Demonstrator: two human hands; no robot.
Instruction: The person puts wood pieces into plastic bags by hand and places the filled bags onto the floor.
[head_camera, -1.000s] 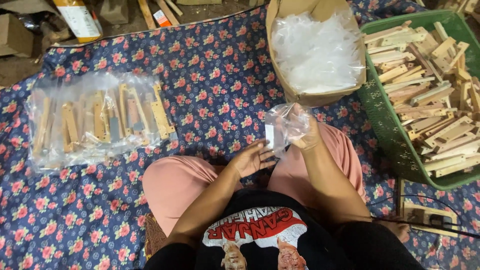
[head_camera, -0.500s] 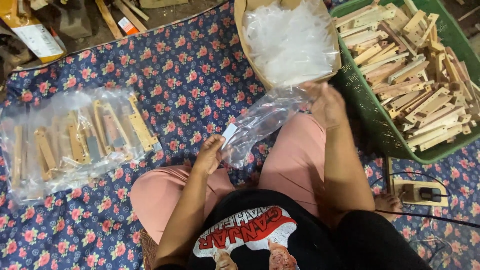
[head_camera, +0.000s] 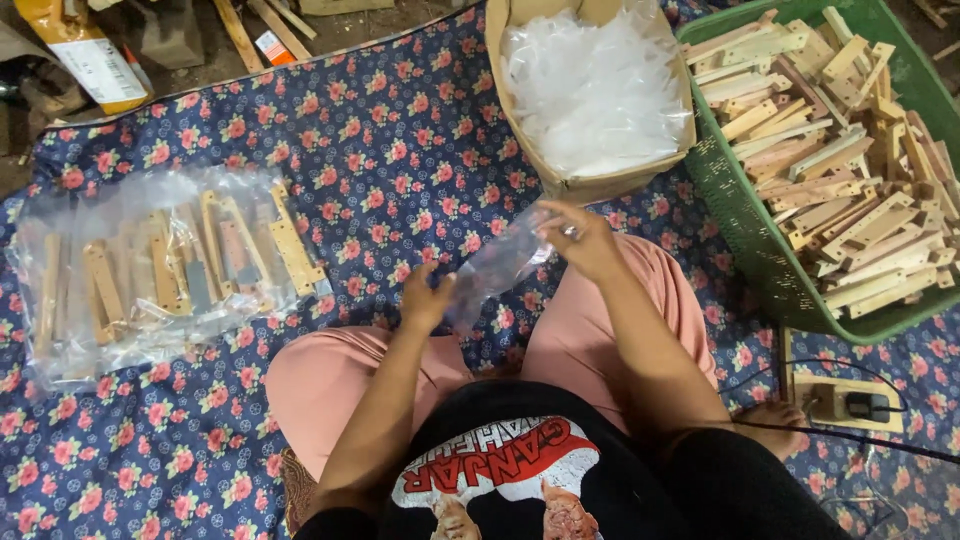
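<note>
Nearest, over our pink-clad knees, our left hand (head_camera: 428, 298) pinches the lower end of a clear plastic bag (head_camera: 497, 266); our right hand (head_camera: 580, 240) grips its upper end, fingers closed. Left on the floral cloth (head_camera: 400, 150) lie bagged wooden pieces (head_camera: 170, 265). Beyond, a cardboard box (head_camera: 590, 95) holds what appear to be spare bags, beside a green basket (head_camera: 740, 230) of wooden pieces.

Seated, knees spread, both bare forearms reaching forward from the torso. Left hand (head_camera: 425, 298) low over the left thigh, fingers curled inward in a closed pinch grip, palm turned right. Right hand (head_camera: 580, 240) higher and farther out, above the right knee, fingers bent, grip closed. Hands apart, facing each other. Right foot visible beside the right leg.
</note>
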